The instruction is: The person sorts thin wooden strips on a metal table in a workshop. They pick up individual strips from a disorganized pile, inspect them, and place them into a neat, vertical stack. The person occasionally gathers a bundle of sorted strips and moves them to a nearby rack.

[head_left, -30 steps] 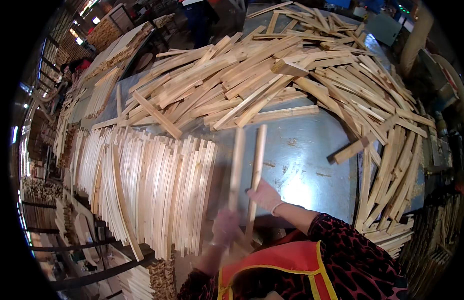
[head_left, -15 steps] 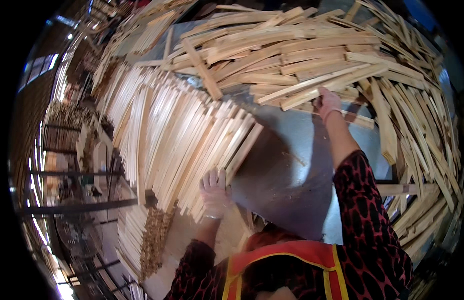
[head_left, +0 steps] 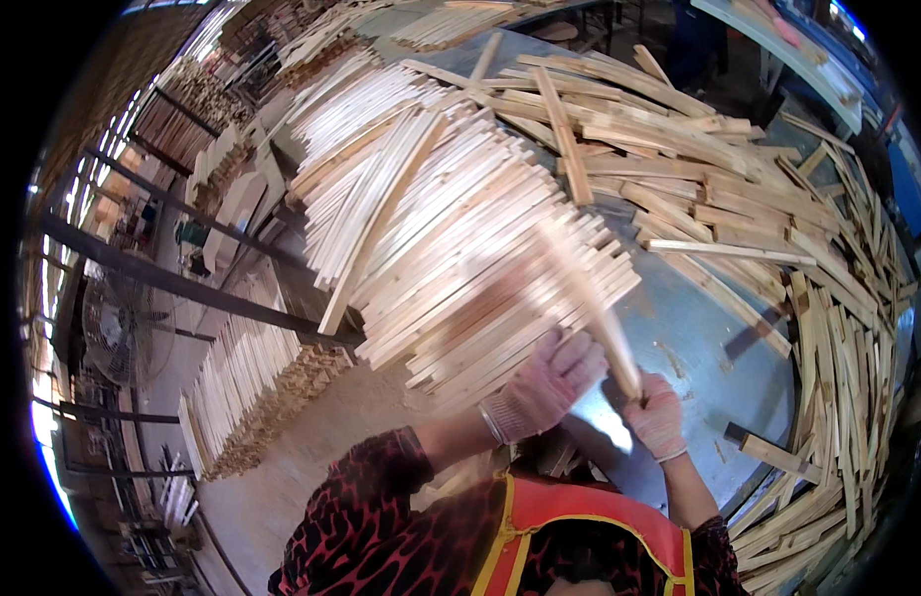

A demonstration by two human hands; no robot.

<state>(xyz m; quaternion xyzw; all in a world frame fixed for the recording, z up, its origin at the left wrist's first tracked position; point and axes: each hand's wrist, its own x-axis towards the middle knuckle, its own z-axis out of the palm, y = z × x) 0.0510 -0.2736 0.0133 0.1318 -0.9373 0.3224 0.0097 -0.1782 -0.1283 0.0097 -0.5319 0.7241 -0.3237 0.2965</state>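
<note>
My right hand (head_left: 658, 417), in a pale knitted glove, grips the near end of a wooden strip (head_left: 612, 336). The strip is blurred by motion and slants up and left over a large layer of wooden strips (head_left: 451, 248) laid side by side. My left hand (head_left: 552, 385), gloved too, is just left of the held strip at the near edge of that layer. Its fingers are loosely bent and somewhat apart, with nothing seen in them. Whether they touch the held strip I cannot tell.
Loose wooden strips (head_left: 719, 179) lie heaped across the far side and right of the metal table (head_left: 679, 318). A stack of strips (head_left: 252, 397) stands lower left, near dark metal bars (head_left: 182, 283) and a fan (head_left: 118, 328). A pale-topped bench (head_left: 798, 65) stands far right.
My right hand has drawn back toward me from the heap, with a strip now raised in it. The left hand has left the strip ends and come close to the right. The view has turned.
</note>
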